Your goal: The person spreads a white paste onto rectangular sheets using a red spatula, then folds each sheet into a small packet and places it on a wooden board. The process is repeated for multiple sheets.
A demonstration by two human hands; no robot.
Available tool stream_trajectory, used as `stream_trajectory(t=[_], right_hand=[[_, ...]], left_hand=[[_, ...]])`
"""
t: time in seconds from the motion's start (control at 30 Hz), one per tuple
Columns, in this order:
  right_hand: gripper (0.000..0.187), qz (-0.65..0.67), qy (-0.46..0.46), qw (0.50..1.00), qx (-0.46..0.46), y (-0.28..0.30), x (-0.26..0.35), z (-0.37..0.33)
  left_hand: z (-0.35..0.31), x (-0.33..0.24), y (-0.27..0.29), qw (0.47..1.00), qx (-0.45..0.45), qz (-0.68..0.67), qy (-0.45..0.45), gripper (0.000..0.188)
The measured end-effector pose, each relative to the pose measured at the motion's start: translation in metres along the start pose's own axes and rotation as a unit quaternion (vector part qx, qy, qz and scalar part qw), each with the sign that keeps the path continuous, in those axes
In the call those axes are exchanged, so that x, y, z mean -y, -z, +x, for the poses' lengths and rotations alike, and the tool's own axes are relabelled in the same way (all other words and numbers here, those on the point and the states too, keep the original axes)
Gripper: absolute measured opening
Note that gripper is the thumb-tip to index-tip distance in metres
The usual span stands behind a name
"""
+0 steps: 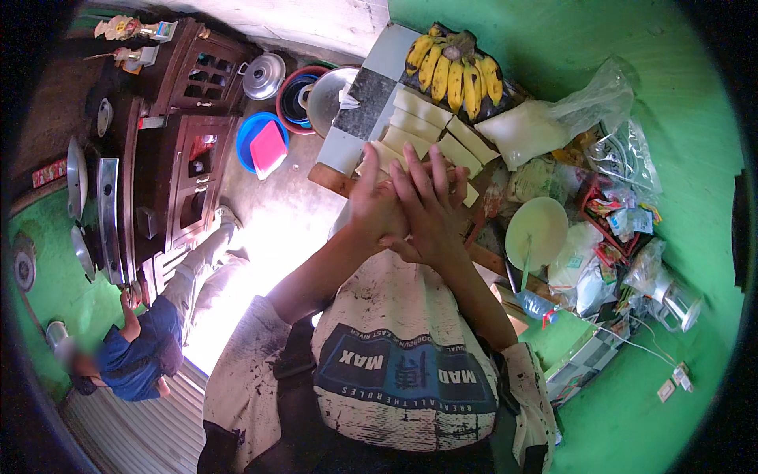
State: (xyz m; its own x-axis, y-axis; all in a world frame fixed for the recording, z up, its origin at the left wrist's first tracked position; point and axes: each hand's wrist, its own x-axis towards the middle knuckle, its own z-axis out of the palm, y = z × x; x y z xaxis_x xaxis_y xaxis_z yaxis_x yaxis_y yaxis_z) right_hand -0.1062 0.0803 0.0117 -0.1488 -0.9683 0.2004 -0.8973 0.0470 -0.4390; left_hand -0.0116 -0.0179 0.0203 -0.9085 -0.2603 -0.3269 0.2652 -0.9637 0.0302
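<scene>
My left hand (373, 207) and my right hand (431, 204) meet in front of me, above the near edge of the table. The right lies partly across the left, its fingers stretched and spread. At least one finger of my left hand points straight up; its others are partly hidden. I see nothing held, though the space between the palms is hidden. Just beyond my fingertips lie several pale, flat rectangular pieces (415, 124) in rows. A bunch of ripe, brown-spotted bananas (456, 75) sits behind them.
To the right are a clear bag of white contents (521, 130), a round pale plate (537, 225), a plastic bottle (537, 306) and a red basket of packets (620, 221). Floor basins (246, 142) and a dark wooden cabinet (189, 158) stand left. Another person (142, 347) is at lower left.
</scene>
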Motion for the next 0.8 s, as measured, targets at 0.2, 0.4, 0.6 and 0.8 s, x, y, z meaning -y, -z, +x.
stream_trajectory(t=[0.2,0.4,0.6,0.8], right_hand=[[0.092,-0.079,-0.108,0.990,-0.043,-0.005,0.000,0.028],[0.097,0.086,0.197,0.977,0.001,-0.039,0.055,0.059],[0.101,0.193,0.115,0.974,-0.027,-0.067,0.053,0.102],[0.097,0.164,0.169,0.967,0.097,-0.085,0.063,0.105]], left_hand=[[-0.043,-0.052,-0.015,0.990,0.035,0.101,-0.097,0.112],[-0.053,-0.079,0.011,0.965,-0.121,0.091,-0.213,0.100],[-0.081,-0.116,0.029,0.965,-0.146,0.073,-0.204,0.095],[-0.096,-0.134,0.017,0.981,-0.142,0.050,-0.122,0.086]])
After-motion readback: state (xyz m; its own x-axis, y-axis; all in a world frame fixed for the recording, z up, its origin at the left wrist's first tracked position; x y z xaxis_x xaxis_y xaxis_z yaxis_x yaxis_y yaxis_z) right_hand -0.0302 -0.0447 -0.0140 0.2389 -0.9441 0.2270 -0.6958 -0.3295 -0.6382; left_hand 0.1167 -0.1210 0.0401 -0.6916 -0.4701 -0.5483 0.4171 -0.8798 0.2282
